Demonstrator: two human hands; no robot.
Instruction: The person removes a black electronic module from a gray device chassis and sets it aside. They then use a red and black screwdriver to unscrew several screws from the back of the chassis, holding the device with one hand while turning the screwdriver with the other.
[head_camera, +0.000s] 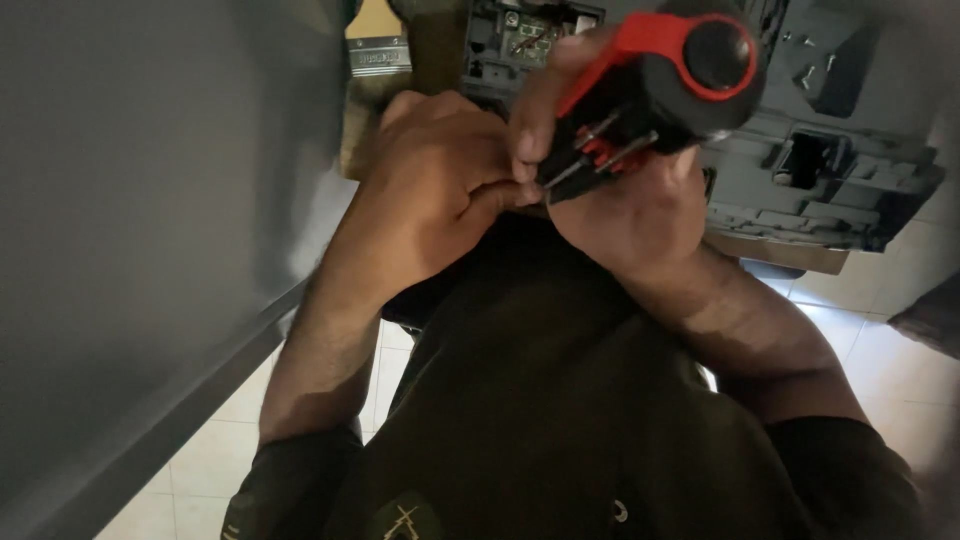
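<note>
My right hand (640, 205) grips a black and red multi-bit screwdriver handle (665, 85), whose end is opened to show several metal bits (600, 145) in red holders. My left hand (440, 195) is closed beside it, its fingertips pinching at the bits just left of the handle. Both hands are raised close to the camera, in front of my dark olive shirt (560, 400).
A dismantled grey plastic machine (830, 165) with exposed circuit parts lies behind the hands on a brown board. A large grey panel (140, 230) fills the left side. Pale floor tiles (870, 340) show at the right and lower left.
</note>
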